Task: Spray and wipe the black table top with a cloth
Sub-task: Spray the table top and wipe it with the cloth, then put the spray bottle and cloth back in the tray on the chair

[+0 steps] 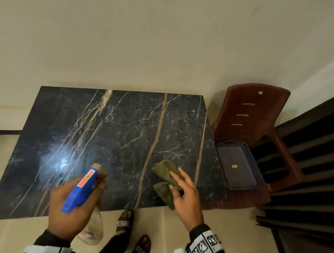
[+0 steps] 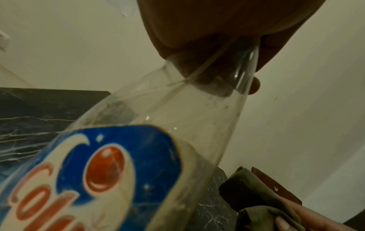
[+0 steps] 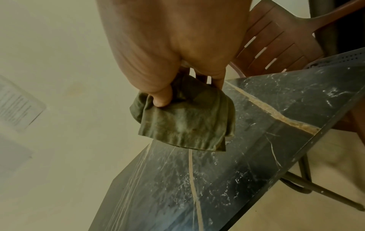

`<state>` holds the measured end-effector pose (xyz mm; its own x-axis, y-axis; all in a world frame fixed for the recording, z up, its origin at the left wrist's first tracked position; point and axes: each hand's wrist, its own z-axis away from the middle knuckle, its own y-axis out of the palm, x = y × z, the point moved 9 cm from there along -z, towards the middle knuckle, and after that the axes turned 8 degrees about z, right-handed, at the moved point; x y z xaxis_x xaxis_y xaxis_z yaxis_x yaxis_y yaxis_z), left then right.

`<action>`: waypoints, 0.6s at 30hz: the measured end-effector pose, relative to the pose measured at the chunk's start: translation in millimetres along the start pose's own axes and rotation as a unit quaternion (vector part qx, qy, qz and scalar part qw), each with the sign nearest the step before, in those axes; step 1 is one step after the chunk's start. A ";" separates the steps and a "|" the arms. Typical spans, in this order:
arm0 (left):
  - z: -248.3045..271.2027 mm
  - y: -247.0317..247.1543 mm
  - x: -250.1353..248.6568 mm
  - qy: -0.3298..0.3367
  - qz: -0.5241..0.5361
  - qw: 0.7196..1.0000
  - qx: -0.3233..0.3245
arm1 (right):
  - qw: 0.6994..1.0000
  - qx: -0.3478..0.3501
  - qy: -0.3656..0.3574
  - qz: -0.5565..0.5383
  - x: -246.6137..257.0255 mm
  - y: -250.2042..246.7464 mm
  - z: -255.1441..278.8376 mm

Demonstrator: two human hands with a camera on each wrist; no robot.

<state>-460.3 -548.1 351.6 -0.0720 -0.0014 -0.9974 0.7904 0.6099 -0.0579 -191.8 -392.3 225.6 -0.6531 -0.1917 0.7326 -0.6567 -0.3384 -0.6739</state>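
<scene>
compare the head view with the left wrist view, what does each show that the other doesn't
Only the head view shows the blue spray trigger head in the left hand and the grey tray on the brown plastic chair. Only the left wrist view shows the clear spray bottle's blue and red label. Both show the green cloth in the right hand and the black marble table top.

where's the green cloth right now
The green cloth is bunched in the right hand, held above the near right part of the black table top in the head view, to the right of the spray bottle.
</scene>
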 end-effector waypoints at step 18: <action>-127.8 163.6 -1.4 0.022 0.103 0.970 0.218 | 0.978 -0.166 0.124 0.035 -25.9 -82.0 -8.9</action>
<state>-408.6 -347.0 348.9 0.0960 0.1246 -0.9876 0.9725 0.1996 0.1197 -124.4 -351.4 261.1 -0.7452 0.0386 0.6657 -0.6664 -0.0079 -0.7455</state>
